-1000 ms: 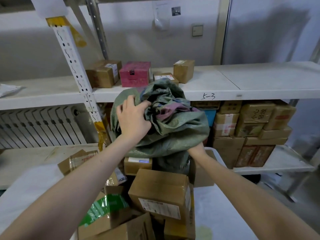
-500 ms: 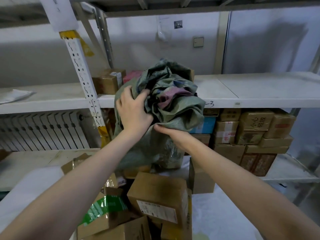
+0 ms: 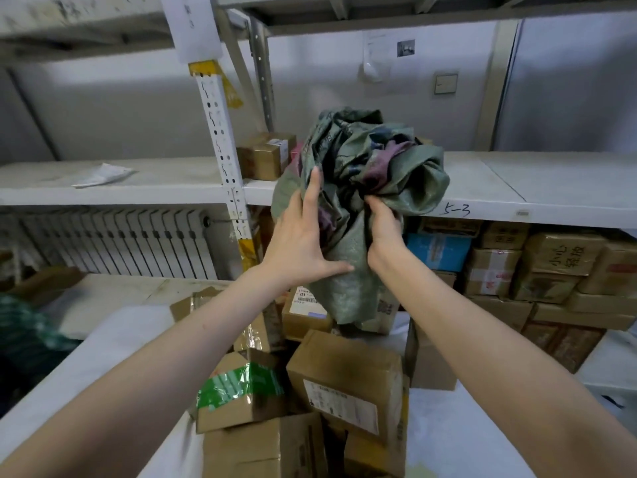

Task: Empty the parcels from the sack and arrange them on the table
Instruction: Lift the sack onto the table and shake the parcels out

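On the white table (image 3: 103, 353) cardboard parcels (image 3: 344, 381) lie heaped, a green-taped box (image 3: 241, 391) at the pile's left. The lowest boxes are cut off by the bottom edge. Above the pile the left hand (image 3: 303, 243) lies flat against the green sack (image 3: 375, 174), fingers straight, thumb spread, gripping nothing. The sack is held up in front of the shelf (image 3: 138, 182), bunched at the top, its limp lower end hanging down to the parcels. Its mouth is lost in the folds, and whether anything is inside cannot be told. The right hand (image 3: 382, 229) clutches a fold of its cloth, fingertips buried. Below the shelf at right, stacked cartons (image 3: 551, 267) fill the rack, partly hidden behind the forearm.
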`<state>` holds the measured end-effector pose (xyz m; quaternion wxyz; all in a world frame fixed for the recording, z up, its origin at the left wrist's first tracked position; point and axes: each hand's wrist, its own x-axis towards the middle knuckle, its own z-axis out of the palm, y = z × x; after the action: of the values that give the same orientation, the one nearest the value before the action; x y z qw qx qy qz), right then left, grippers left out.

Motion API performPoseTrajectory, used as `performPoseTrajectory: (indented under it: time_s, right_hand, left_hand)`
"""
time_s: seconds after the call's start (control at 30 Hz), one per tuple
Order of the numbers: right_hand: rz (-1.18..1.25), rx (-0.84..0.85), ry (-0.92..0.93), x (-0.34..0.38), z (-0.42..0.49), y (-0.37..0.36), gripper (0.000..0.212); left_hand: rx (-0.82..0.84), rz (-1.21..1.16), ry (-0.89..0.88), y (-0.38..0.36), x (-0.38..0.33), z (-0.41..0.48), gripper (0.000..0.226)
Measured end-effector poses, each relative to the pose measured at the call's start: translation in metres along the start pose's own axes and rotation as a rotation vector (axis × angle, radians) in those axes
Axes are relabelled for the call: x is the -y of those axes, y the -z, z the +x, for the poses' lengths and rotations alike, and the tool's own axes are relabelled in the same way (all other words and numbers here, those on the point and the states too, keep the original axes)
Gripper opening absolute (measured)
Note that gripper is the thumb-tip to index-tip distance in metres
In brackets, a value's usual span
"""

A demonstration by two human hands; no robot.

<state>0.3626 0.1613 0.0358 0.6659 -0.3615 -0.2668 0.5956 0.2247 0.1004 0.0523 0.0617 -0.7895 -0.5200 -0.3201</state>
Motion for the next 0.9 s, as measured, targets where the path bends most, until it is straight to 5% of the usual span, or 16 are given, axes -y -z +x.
performPoseTrajectory:
  time_s: [0.23,0.5,0.7,0.77,0.83,0.9]
  right_hand:
    - [0.003,0.039,-0.099,-0.010,-0.017,-0.022,0.032]
    - [-0.042,0.236,-0.166,-0.023,-0.037,-0.054,0.044]
    - [-0.197,0.260,0.005,-0.047,-0.072,-0.095,0.027]
    - [-0.198,0.290,0.093,-0.056,-0.079,-0.101,0.052]
    - [-0.213,0.277,0.150,-0.070,-0.086,-0.107,0.098]
    - [-0.350,0.131,0.270,-0.087,-0.099,-0.118,0.120]
  left_hand:
    - [-0.227,0.064,0.186,0.013,0.018,-0.016,0.141]
    - [-0.344,-0.009,0.124,0.041,0.051,-0.030,0.072]
    - [-0.447,0.001,0.061,0.101,0.107,-0.043,0.066]
    - [-0.448,0.028,0.040,0.118,0.120,-0.049,0.068]
    - [-0.459,0.045,0.046,0.132,0.137,-0.059,0.069]
    - [-0.462,0.058,0.076,0.145,0.163,-0.072,0.068]
